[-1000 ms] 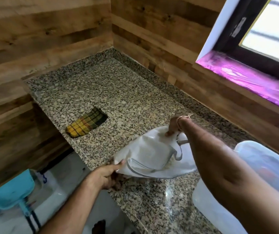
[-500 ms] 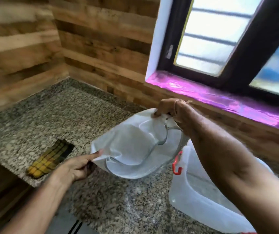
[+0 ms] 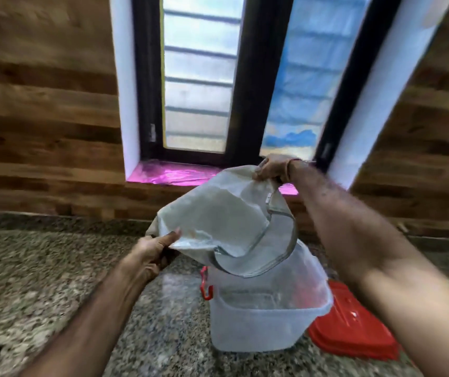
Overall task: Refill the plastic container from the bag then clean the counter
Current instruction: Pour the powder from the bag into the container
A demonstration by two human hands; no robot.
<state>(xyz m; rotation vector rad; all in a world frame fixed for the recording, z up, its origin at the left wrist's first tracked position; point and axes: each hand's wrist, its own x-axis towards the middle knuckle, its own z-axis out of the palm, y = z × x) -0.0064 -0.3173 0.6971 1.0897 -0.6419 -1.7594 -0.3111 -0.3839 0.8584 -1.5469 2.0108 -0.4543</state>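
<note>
Fingers [image 3: 262, 170] of the right hand [image 3: 276, 167] pinch the upper edge of the white bag [image 3: 212, 213] and those of the left hand [image 3: 150, 254] grip its near corner, holding it tilted above the open plastic container [image 3: 267, 325] on the counter [image 3: 54, 268], seemingly so its blurred mouth spills inside.

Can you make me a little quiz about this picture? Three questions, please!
1. True or false: the red lid is closed on the plastic container.
2. How many hands hold the white bag? A none, B one, C two.
3. Fill the gap: the bag's opening hangs over the open ____.

Key
1. False. It lies on the counter beside the container.
2. C. The left hand grips a lower corner and the right hand grips the top edge.
3. Container.
</note>
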